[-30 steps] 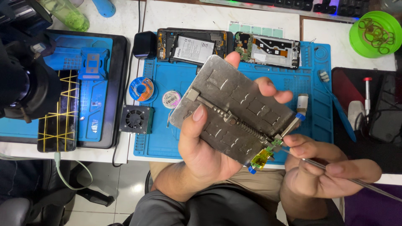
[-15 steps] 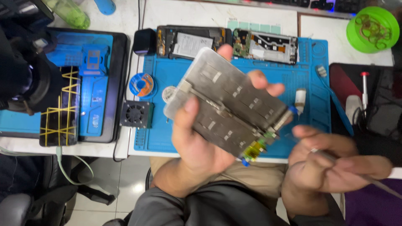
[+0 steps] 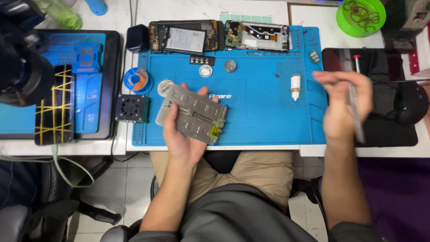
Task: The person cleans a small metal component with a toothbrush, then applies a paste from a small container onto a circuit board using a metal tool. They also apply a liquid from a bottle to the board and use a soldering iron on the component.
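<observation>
My left hand [image 3: 186,134] sits palm-up, fingers curled in a grip. My right hand [image 3: 342,110] hovers out wide, blurred, fingers pinched, forearm stretched forward.

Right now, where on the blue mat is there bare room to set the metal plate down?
The blue mat is bare in its middle, between the left hand holding the metal plate and the white nozzle. The far edge is crowded with two opened phones and small round tins.

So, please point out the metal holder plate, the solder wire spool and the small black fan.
metal holder plate [image 3: 195,114], head view, on the middle of its grey top face.
solder wire spool [image 3: 136,79], head view, on its blue rim.
small black fan [image 3: 131,108], head view, on its round grille.
</observation>
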